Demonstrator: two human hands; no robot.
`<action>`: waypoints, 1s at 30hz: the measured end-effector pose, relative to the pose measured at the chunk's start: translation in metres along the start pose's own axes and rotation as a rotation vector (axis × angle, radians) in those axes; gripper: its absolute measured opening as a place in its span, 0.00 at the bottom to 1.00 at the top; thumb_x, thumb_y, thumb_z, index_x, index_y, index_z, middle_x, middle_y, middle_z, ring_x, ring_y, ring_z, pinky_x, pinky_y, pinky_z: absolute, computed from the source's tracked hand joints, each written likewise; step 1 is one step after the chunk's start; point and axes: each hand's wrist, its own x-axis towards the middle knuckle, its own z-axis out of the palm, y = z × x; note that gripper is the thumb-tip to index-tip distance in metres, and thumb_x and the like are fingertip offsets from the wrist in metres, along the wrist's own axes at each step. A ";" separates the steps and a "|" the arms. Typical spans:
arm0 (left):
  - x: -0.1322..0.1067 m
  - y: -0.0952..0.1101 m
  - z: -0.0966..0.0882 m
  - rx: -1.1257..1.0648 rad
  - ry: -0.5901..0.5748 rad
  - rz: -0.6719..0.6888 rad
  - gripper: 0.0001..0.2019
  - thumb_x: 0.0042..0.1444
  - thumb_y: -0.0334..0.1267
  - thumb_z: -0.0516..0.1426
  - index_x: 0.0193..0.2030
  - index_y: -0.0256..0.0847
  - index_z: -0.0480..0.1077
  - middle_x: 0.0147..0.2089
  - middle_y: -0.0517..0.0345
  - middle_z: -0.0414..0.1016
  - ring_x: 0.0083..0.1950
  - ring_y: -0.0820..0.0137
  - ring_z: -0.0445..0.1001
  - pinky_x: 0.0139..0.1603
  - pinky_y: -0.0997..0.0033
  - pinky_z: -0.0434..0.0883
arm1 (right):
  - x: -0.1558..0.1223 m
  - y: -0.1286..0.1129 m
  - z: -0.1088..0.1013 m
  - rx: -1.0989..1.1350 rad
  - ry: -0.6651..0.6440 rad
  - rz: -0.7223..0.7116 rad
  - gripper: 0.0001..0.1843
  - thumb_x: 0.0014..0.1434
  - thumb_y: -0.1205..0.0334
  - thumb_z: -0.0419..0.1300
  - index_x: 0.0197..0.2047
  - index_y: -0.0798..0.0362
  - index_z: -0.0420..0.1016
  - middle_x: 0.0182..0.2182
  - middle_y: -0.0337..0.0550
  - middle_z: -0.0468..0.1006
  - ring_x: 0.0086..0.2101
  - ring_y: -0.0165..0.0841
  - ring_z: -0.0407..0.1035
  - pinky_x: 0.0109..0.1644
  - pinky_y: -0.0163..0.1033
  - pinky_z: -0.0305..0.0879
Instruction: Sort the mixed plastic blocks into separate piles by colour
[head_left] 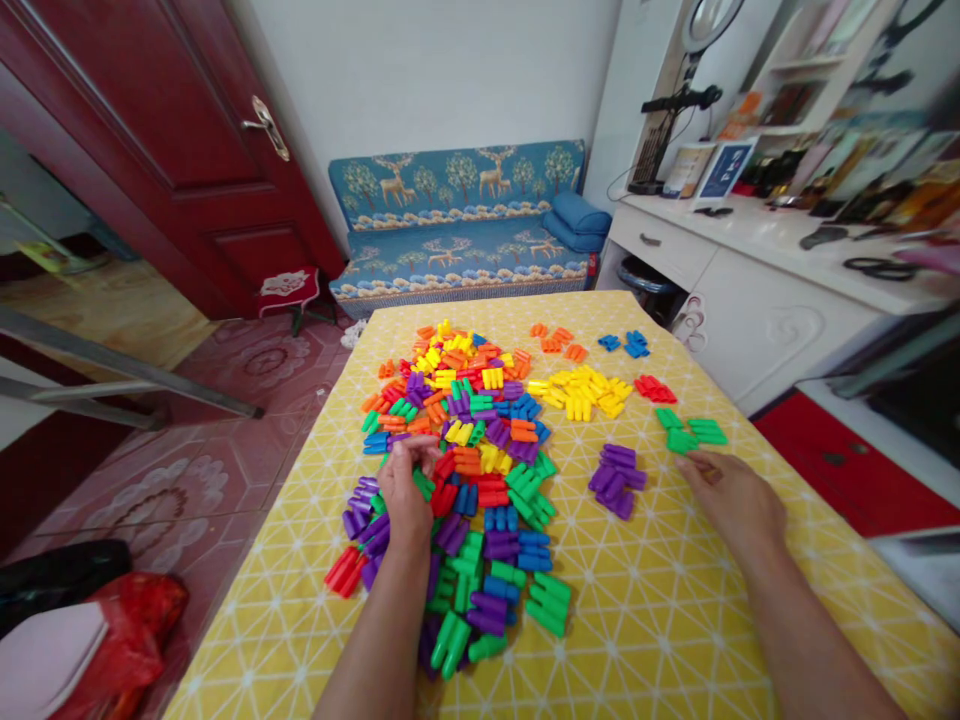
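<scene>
A mixed pile of plastic bullet-shaped building blocks (pixel 465 460) in purple, green, red, blue, orange and yellow covers the left half of the table. Over the pile's left side is my left hand (pixel 407 490), fingers loosely bent and apart, with no block visible in them. A green block (pixel 424 485) lies close beside it. On the right, my right hand (pixel 739 500) has its fingertips pinched at a green block (pixel 681 441). This block touches a small group of green blocks (pixel 706 431). Part of the grip is hidden by the fingers.
Single-colour groups sit across the table: purple blocks (pixel 617 480), yellow blocks (pixel 581 391), red blocks (pixel 655 389), blue blocks (pixel 636 344) and orange blocks (pixel 555 342). A patterned yellow cloth (pixel 630 620) covers the table. Beyond stand a blue sofa (pixel 465 240) and a white dresser (pixel 757 270).
</scene>
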 end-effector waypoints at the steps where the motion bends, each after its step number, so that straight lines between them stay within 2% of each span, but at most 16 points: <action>1: 0.000 0.000 0.000 0.012 -0.027 -0.005 0.24 0.60 0.56 0.52 0.34 0.35 0.76 0.25 0.57 0.72 0.22 0.76 0.63 0.22 0.77 0.59 | -0.001 -0.004 0.001 0.025 0.032 -0.006 0.20 0.55 0.45 0.55 0.38 0.50 0.79 0.34 0.45 0.80 0.30 0.39 0.71 0.30 0.41 0.61; 3: 0.000 0.000 0.002 0.080 -0.087 0.014 0.27 0.60 0.59 0.49 0.35 0.35 0.77 0.27 0.54 0.74 0.27 0.72 0.69 0.27 0.74 0.65 | -0.004 -0.016 0.003 0.094 0.083 -0.041 0.20 0.56 0.45 0.55 0.38 0.51 0.79 0.33 0.46 0.80 0.29 0.38 0.72 0.29 0.41 0.62; 5: 0.001 0.002 0.004 0.187 -0.150 0.087 0.28 0.60 0.60 0.48 0.36 0.36 0.78 0.34 0.49 0.78 0.38 0.65 0.74 0.40 0.67 0.70 | -0.011 -0.036 0.003 0.224 0.122 -0.138 0.20 0.58 0.45 0.55 0.37 0.51 0.79 0.32 0.46 0.80 0.29 0.37 0.72 0.32 0.42 0.65; 7: 0.002 0.007 0.005 0.269 -0.197 0.174 0.27 0.61 0.58 0.48 0.39 0.37 0.78 0.42 0.47 0.79 0.49 0.61 0.73 0.54 0.60 0.67 | -0.022 -0.061 0.003 0.395 0.121 -0.269 0.18 0.59 0.48 0.55 0.38 0.52 0.78 0.35 0.46 0.80 0.32 0.36 0.73 0.38 0.43 0.68; 9: 0.004 0.016 0.006 0.280 -0.210 0.195 0.25 0.61 0.57 0.49 0.42 0.38 0.78 0.48 0.47 0.78 0.54 0.60 0.72 0.60 0.57 0.64 | -0.036 -0.086 0.004 0.528 0.074 -0.394 0.13 0.61 0.53 0.56 0.39 0.51 0.77 0.38 0.45 0.79 0.37 0.36 0.73 0.43 0.43 0.69; 11: 0.006 0.029 0.005 0.270 -0.219 0.137 0.23 0.62 0.55 0.50 0.45 0.40 0.77 0.50 0.48 0.77 0.56 0.59 0.71 0.61 0.56 0.64 | -0.053 -0.109 0.007 0.603 -0.009 -0.516 0.09 0.62 0.57 0.56 0.40 0.49 0.77 0.38 0.44 0.79 0.39 0.36 0.73 0.45 0.43 0.70; 14: 0.011 0.049 -0.002 0.407 -0.329 0.041 0.18 0.61 0.50 0.54 0.48 0.41 0.76 0.51 0.49 0.76 0.56 0.58 0.71 0.61 0.56 0.64 | -0.076 -0.133 0.015 0.674 -0.157 -0.680 0.08 0.62 0.61 0.56 0.42 0.48 0.76 0.37 0.43 0.78 0.38 0.34 0.73 0.43 0.41 0.72; 16: 0.016 0.059 -0.012 0.590 -0.426 0.039 0.15 0.58 0.47 0.58 0.48 0.43 0.77 0.51 0.49 0.77 0.55 0.57 0.72 0.60 0.55 0.65 | -0.087 -0.141 0.020 0.687 -0.229 -0.745 0.08 0.62 0.62 0.56 0.43 0.48 0.75 0.39 0.44 0.77 0.40 0.34 0.73 0.43 0.40 0.72; 19: 0.021 0.071 -0.038 0.845 -0.550 0.112 0.17 0.55 0.45 0.61 0.50 0.44 0.76 0.51 0.48 0.77 0.55 0.55 0.72 0.58 0.53 0.66 | -0.098 -0.140 0.020 0.641 -0.277 -0.801 0.10 0.61 0.60 0.59 0.47 0.47 0.75 0.45 0.45 0.76 0.46 0.37 0.71 0.50 0.43 0.71; 22: 0.013 0.084 -0.073 1.033 -0.654 0.147 0.20 0.54 0.45 0.62 0.54 0.46 0.73 0.52 0.47 0.75 0.54 0.54 0.72 0.56 0.52 0.68 | -0.106 -0.129 0.016 0.554 -0.320 -0.834 0.18 0.57 0.56 0.62 0.52 0.44 0.73 0.52 0.46 0.73 0.52 0.41 0.68 0.54 0.48 0.69; 25: -0.012 0.098 -0.102 1.209 -0.696 0.090 0.26 0.50 0.46 0.64 0.57 0.49 0.70 0.54 0.47 0.72 0.55 0.54 0.71 0.56 0.51 0.69 | -0.119 -0.115 0.013 0.419 -0.398 -0.847 0.39 0.47 0.49 0.68 0.62 0.42 0.64 0.62 0.48 0.64 0.58 0.49 0.62 0.57 0.55 0.66; 28: -0.045 0.101 -0.116 1.306 -0.755 0.034 0.46 0.41 0.45 0.69 0.68 0.53 0.56 0.65 0.45 0.61 0.64 0.49 0.63 0.60 0.46 0.66 | -0.134 -0.109 0.016 0.316 -0.464 -0.832 0.60 0.37 0.46 0.72 0.70 0.41 0.49 0.69 0.48 0.46 0.64 0.56 0.50 0.61 0.62 0.60; 30: -0.065 0.094 -0.115 1.350 -0.800 0.037 0.56 0.35 0.45 0.71 0.70 0.55 0.48 0.72 0.44 0.49 0.68 0.43 0.54 0.61 0.41 0.63 | -0.141 -0.113 0.021 0.301 -0.466 -0.814 0.64 0.37 0.48 0.73 0.71 0.40 0.42 0.71 0.46 0.37 0.66 0.57 0.43 0.63 0.64 0.54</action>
